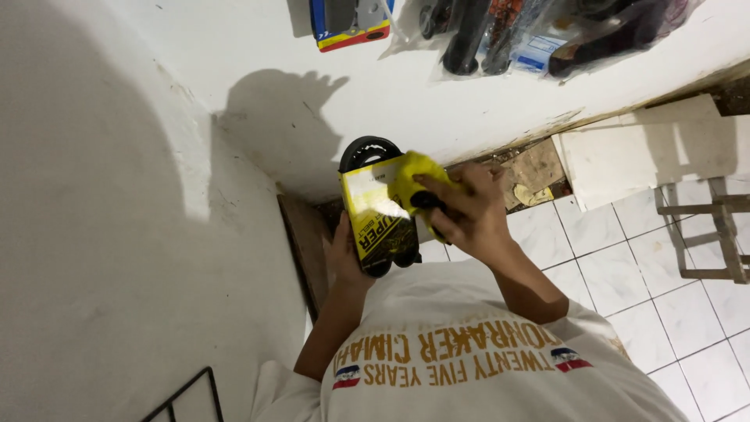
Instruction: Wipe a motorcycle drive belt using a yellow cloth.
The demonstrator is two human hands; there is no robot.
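My left hand (344, 254) grips from below a black rubber belt in a yellow and black card sleeve (377, 211), held upright in front of my chest. The belt's black loop (367, 148) sticks out above the sleeve. My right hand (467, 211) presses a yellow cloth (414, 178) against the upper right part of the sleeve, fingers curled over the cloth.
White walls meet in a corner ahead. Bagged dark parts (539, 31) and a colourful packet (348, 22) hang on the far wall. White floor tiles (625, 266), loose white boards (641, 148) and a wooden frame (715, 234) lie to the right. A black wire rack (191, 395) is at lower left.
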